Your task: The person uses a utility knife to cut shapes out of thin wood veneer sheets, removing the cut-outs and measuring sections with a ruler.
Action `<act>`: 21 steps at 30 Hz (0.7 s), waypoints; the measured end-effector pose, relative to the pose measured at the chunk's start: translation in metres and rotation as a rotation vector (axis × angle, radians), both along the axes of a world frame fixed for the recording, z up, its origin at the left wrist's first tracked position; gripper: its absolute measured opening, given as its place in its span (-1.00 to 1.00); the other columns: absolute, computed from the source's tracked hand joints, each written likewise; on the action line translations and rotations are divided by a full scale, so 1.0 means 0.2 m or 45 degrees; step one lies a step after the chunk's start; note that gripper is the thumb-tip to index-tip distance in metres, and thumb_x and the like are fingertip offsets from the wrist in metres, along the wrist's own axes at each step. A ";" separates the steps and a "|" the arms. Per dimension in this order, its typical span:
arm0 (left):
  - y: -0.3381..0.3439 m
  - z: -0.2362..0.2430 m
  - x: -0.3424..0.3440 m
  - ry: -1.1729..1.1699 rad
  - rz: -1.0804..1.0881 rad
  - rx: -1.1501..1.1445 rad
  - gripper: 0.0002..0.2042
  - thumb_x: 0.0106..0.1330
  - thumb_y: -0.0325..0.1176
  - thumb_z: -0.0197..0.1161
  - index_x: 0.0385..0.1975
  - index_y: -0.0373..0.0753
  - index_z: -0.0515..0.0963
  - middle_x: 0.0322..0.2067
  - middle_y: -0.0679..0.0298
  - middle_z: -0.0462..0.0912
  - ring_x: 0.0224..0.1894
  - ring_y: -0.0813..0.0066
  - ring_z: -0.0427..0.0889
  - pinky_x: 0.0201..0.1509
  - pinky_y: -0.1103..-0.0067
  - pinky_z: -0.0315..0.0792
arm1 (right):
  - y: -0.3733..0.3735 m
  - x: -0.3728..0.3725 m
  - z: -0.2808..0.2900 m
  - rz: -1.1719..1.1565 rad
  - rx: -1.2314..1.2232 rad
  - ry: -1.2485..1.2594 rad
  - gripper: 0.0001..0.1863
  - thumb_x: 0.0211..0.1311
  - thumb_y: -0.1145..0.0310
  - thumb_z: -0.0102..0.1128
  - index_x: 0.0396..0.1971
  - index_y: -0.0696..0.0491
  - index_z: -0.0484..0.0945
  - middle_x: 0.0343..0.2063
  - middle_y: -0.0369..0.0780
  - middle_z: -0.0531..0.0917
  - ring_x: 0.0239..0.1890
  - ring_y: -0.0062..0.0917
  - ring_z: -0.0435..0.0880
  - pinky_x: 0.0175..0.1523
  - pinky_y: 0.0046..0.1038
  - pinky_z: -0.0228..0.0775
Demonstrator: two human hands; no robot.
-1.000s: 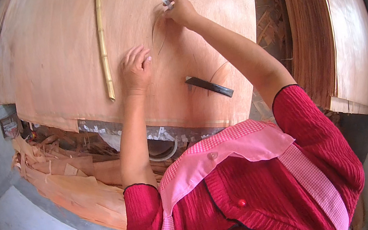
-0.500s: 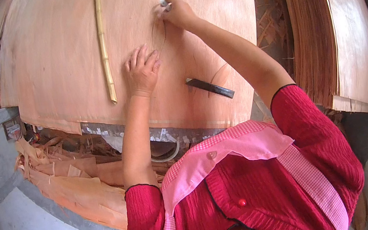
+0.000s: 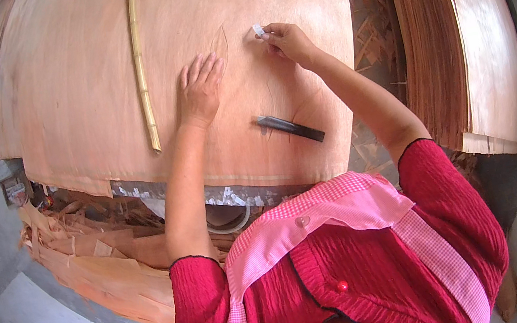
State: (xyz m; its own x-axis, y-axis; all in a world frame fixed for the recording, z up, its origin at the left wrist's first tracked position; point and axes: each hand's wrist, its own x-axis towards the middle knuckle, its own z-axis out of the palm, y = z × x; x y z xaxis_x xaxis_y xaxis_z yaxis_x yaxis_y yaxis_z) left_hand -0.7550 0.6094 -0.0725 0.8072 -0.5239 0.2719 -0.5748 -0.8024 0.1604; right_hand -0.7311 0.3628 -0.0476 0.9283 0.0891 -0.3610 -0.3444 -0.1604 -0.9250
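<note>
A broad sheet of pale pinkish wood veneer [image 3: 75, 89] lies before me. My left hand [image 3: 200, 90] rests flat on it with the fingers stretched out, beside a thin curved split [image 3: 226, 45] in the wood. To the right, my right hand [image 3: 291, 44] pinches a small whitish piece of tape or paper [image 3: 258, 29] between thumb and fingers, close to the sheet. A dark, flat knife-like blade [image 3: 293, 129] lies below that hand, near a few fine cracks. Left of my left hand lies a jointed bamboo stick [image 3: 141, 71], pointing away from me.
Stacked veneer sheets [image 3: 427, 44] stand at the right, past a gap strewn with wood scraps [image 3: 371, 36]. Torn veneer pieces [image 3: 113, 271] are heaped below the near edge at the left. White bits stick to a dark ledge [image 3: 227, 196] under the sheet.
My right hand has moved to the right and nearer to me, off the split, with the whitish piece in its fingers. The left hand stays flat on the veneer.
</note>
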 end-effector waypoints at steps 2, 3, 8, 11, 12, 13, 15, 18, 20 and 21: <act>0.00 0.00 0.00 0.038 0.005 0.011 -0.64 0.23 -0.28 -0.04 0.06 -0.03 0.37 0.15 0.43 0.30 0.23 0.37 0.17 0.28 0.28 -0.03 | 0.00 0.00 0.03 -0.031 0.005 0.025 -0.78 0.24 0.34 0.00 -0.22 0.12 0.54 -0.68 -0.36 0.44 -0.66 -0.73 0.32 -0.56 -0.66 0.16; 0.01 -0.01 -0.01 0.055 0.008 0.030 -0.63 0.24 -0.30 -0.05 0.08 -0.03 0.35 0.16 0.42 0.29 0.24 0.36 0.15 0.29 0.29 -0.04 | 0.01 0.00 0.04 -0.045 0.008 0.037 -0.78 0.24 0.35 0.00 -0.22 0.12 0.54 -0.68 -0.37 0.43 -0.67 -0.73 0.31 -0.57 -0.66 0.16; -0.01 0.01 0.00 0.085 0.009 0.045 -0.60 0.25 -0.34 -0.08 0.13 -0.03 0.29 0.18 0.42 0.24 0.26 0.35 0.10 0.30 0.30 -0.08 | -0.01 -0.01 0.00 -0.065 0.080 0.026 -0.79 0.23 0.38 0.01 -0.22 0.12 0.54 -0.68 -0.37 0.43 -0.67 -0.75 0.30 -0.58 -0.68 0.14; 0.00 0.01 0.00 0.102 0.016 0.039 -0.60 0.25 -0.34 -0.08 0.13 -0.03 0.29 0.19 0.42 0.24 0.26 0.35 0.09 0.30 0.29 -0.08 | -0.01 -0.01 0.01 -0.066 0.086 0.018 -0.79 0.23 0.38 0.01 -0.21 0.13 0.53 -0.67 -0.36 0.43 -0.66 -0.74 0.32 -0.57 -0.67 0.15; 0.00 0.01 -0.01 0.111 0.022 0.036 -0.60 0.25 -0.34 -0.09 0.13 -0.03 0.29 0.19 0.42 0.23 0.26 0.35 0.09 0.30 0.29 -0.08 | 0.00 -0.01 0.01 -0.064 0.090 0.020 -0.79 0.23 0.38 0.01 -0.21 0.14 0.53 -0.67 -0.36 0.44 -0.66 -0.73 0.32 -0.57 -0.66 0.16; -0.01 0.02 -0.01 0.118 0.028 0.032 -0.60 0.25 -0.34 -0.09 0.13 -0.03 0.29 0.19 0.42 0.23 0.26 0.35 0.09 0.30 0.29 -0.08 | 0.00 -0.01 0.02 -0.055 0.049 0.013 -0.78 0.23 0.37 0.02 -0.21 0.14 0.53 -0.67 -0.35 0.44 -0.66 -0.73 0.33 -0.56 -0.66 0.17; -0.01 0.04 -0.01 0.121 0.028 0.028 -0.60 0.25 -0.35 -0.09 0.13 -0.03 0.29 0.19 0.41 0.23 0.26 0.35 0.10 0.29 0.29 -0.07 | 0.01 0.00 0.04 -0.034 -0.034 -0.002 -0.78 0.23 0.36 0.03 -0.22 0.15 0.54 -0.67 -0.34 0.44 -0.65 -0.71 0.34 -0.55 -0.64 0.19; -0.01 0.03 0.01 0.081 0.003 0.044 -0.61 0.24 -0.33 -0.07 0.10 -0.02 0.31 0.16 0.41 0.27 0.24 0.35 0.14 0.29 0.29 -0.05 | 0.11 0.09 0.08 0.200 -0.135 -0.178 -0.77 0.26 0.36 -0.04 -0.18 0.13 0.52 -0.67 -0.35 0.42 -0.65 -0.72 0.29 -0.56 -0.67 0.15; 0.01 0.02 0.04 0.020 -0.020 0.073 -0.62 0.22 -0.28 -0.03 0.07 -0.01 0.34 0.12 0.42 0.32 0.22 0.37 0.17 0.28 0.31 -0.03 | 0.24 0.17 0.13 0.317 -0.023 -0.205 -0.77 0.24 0.36 -0.02 -0.22 0.14 0.53 -0.69 -0.35 0.40 -0.65 -0.70 0.30 -0.56 -0.66 0.15; 0.00 0.02 0.04 0.041 -0.015 0.066 -0.64 0.22 -0.31 -0.04 0.06 -0.03 0.35 0.12 0.39 0.32 0.21 0.34 0.18 0.26 0.29 0.00 | 0.26 0.22 0.13 0.395 0.035 -0.171 -0.77 0.22 0.36 0.00 -0.22 0.14 0.54 -0.70 -0.35 0.40 -0.66 -0.70 0.30 -0.57 -0.65 0.15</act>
